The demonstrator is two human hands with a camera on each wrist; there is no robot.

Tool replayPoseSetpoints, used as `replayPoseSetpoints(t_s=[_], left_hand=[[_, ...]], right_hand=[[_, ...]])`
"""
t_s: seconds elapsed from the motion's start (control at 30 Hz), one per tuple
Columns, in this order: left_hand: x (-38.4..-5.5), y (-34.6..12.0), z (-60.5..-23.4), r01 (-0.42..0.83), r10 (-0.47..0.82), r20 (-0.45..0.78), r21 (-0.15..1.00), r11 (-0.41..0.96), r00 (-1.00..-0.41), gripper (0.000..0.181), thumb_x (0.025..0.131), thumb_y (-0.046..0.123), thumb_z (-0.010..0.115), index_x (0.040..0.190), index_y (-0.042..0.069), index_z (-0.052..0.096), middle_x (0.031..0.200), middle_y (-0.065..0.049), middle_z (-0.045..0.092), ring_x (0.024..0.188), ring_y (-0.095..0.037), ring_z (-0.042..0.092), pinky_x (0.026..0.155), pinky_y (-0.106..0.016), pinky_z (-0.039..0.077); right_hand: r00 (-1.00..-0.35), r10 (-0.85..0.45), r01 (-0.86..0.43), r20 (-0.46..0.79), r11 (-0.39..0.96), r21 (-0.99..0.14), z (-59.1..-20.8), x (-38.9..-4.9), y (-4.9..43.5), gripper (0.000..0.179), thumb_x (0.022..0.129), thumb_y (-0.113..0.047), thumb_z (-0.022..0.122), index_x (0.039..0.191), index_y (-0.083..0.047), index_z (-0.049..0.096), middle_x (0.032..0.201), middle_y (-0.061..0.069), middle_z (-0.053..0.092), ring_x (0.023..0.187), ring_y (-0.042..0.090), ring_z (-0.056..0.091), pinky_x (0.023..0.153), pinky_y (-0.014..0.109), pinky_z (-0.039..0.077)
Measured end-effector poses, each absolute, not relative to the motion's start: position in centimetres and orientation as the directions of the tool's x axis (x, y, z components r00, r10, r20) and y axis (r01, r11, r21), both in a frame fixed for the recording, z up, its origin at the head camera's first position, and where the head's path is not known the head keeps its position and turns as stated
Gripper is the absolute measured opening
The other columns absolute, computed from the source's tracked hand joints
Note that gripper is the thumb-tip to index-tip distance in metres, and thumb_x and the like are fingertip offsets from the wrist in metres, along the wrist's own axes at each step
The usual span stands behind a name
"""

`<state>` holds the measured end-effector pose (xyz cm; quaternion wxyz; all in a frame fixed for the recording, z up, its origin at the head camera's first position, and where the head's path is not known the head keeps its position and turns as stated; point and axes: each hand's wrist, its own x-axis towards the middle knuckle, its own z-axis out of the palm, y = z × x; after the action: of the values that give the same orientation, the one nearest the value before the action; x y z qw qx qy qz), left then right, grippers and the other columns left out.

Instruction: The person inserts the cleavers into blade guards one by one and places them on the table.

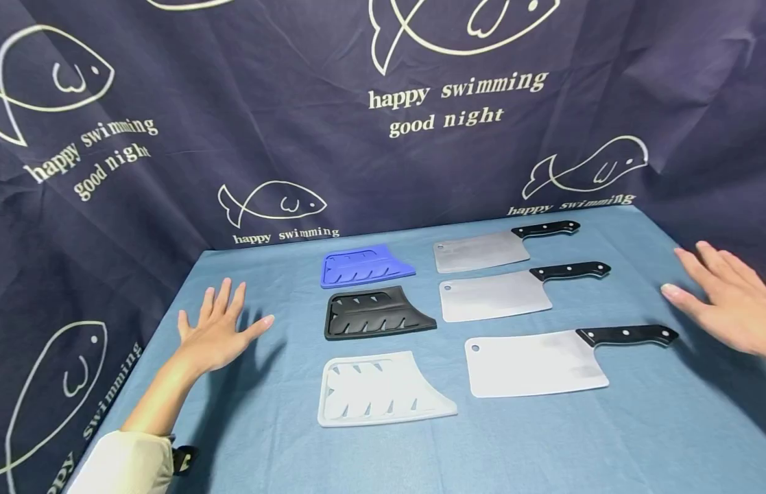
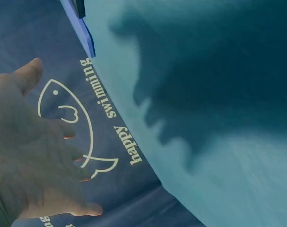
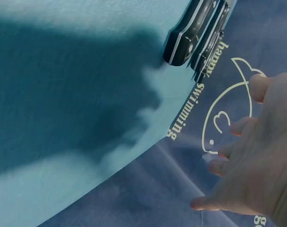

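Three cleavers with black handles lie in a column on the blue cloth: a far cleaver [image 1: 481,251], a middle cleaver [image 1: 496,295] and a near cleaver [image 1: 533,363], handles to the right. Left of them lie three blade covers: a blue cover [image 1: 364,265], a black cover [image 1: 376,313] and a white cover [image 1: 383,389]. My left hand [image 1: 216,333] hovers left of the covers, fingers spread, holding nothing. Off the handle ends, my right hand [image 1: 728,298] is raised with fingers extended and nothing in it. Cleaver handles [image 3: 188,35] show at the top of the right wrist view.
A blue cloth [image 1: 265,439] covers the table. Behind and beside it hangs a dark navy curtain [image 1: 333,89] printed with white fish and lettering. Both hands cast shadows on the cloth. A white sleeve [image 1: 126,463] and a dark wrist strap [image 1: 184,460] are on the left arm.
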<state>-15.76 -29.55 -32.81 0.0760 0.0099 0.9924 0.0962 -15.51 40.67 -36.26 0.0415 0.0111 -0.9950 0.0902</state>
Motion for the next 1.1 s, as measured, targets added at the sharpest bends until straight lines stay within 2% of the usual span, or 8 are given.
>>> replayPoseSetpoints(t_s=[0.07,0.2,0.43,0.63,0.8,0.9,1.1], left_hand=[[-16.3,-29.2,-32.7,0.005,0.036,-0.155,0.196,0.981,-0.987,0.101,0.087,0.076,0.034,0.155,0.012,-0.003,0.159,-0.015,-0.016,0.143,-0.041,-0.016,0.096,-0.074,-0.015],[-17.6,-28.3,-32.5,0.001,0.038,-0.175,0.207,0.978,-0.984,0.100,0.087,0.076,0.033,0.155,0.012,-0.004,0.159,-0.015,-0.016,0.143,-0.040,-0.017,0.097,-0.073,-0.016],[-20.3,-26.0,-32.3,0.040,0.086,-0.210,0.212,0.977,-0.974,0.097,0.088,0.075,0.033,0.155,0.015,-0.003,0.160,-0.011,-0.014,0.144,-0.038,-0.014,0.099,-0.071,-0.015],[-22.6,-24.2,-32.0,0.117,0.163,-0.228,0.203,0.972,-0.960,0.092,0.091,0.069,0.038,0.155,0.018,-0.001,0.160,-0.007,-0.012,0.146,-0.034,-0.012,0.102,-0.069,-0.013],[-24.4,-22.8,-31.9,0.181,0.224,-0.226,0.194,0.964,-0.948,0.090,0.092,0.063,0.044,0.156,0.014,0.004,0.161,-0.007,-0.006,0.146,-0.033,-0.007,0.105,-0.068,-0.009],[-25.4,-22.1,-31.9,0.192,0.235,-0.237,0.191,0.963,-0.943,0.088,0.093,0.059,0.047,0.156,0.013,0.005,0.161,-0.008,-0.003,0.147,-0.033,-0.004,0.107,-0.067,-0.005],[-27.1,-21.3,-32.3,0.177,0.234,-0.260,0.223,0.959,-0.937,0.090,0.091,0.055,0.055,0.155,0.012,0.010,0.162,-0.007,0.001,0.147,-0.033,0.003,0.107,-0.068,0.002]], right_hand=[[-0.998,0.003,-0.007,0.063,0.986,-0.169,-36.1,-15.8,40.4,0.079,0.100,-0.051,0.032,0.152,-0.007,-0.007,0.153,0.029,-0.014,0.140,0.045,-0.017,0.097,0.075,-0.011],[-0.999,-0.002,-0.008,0.033,0.985,-0.175,-35.9,-16.6,39.8,0.080,0.099,-0.054,0.032,0.152,-0.007,-0.006,0.153,0.027,-0.015,0.141,0.043,-0.018,0.096,0.075,-0.013],[-0.996,-0.084,-0.083,0.006,0.975,-0.205,-35.7,-18.6,38.4,0.078,0.100,-0.053,0.033,0.154,-0.009,-0.001,0.155,0.024,-0.013,0.141,0.044,-0.014,0.092,0.078,-0.010],[-0.989,-0.136,-0.119,-0.061,0.966,-0.230,-35.4,-21.0,37.2,0.079,0.099,-0.056,0.031,0.154,-0.007,0.000,0.155,0.026,-0.011,0.141,0.045,-0.014,0.093,0.078,-0.009],[-0.980,-0.180,-0.156,-0.082,0.958,-0.242,-35.1,-22.8,36.4,0.077,0.100,-0.056,0.029,0.154,-0.009,0.001,0.157,0.023,-0.008,0.141,0.046,-0.011,0.093,0.078,-0.008],[-0.977,-0.194,-0.168,-0.085,0.955,-0.242,-35.0,-24.0,35.9,0.077,0.099,-0.057,0.029,0.154,-0.010,0.001,0.157,0.021,-0.008,0.142,0.047,-0.009,0.094,0.077,-0.006],[-0.972,-0.224,-0.200,-0.074,0.948,-0.248,-35.0,-26.8,35.2,0.077,0.100,-0.053,0.033,0.154,-0.005,0.005,0.157,0.024,-0.009,0.138,0.055,0.001,0.095,0.077,0.008]])
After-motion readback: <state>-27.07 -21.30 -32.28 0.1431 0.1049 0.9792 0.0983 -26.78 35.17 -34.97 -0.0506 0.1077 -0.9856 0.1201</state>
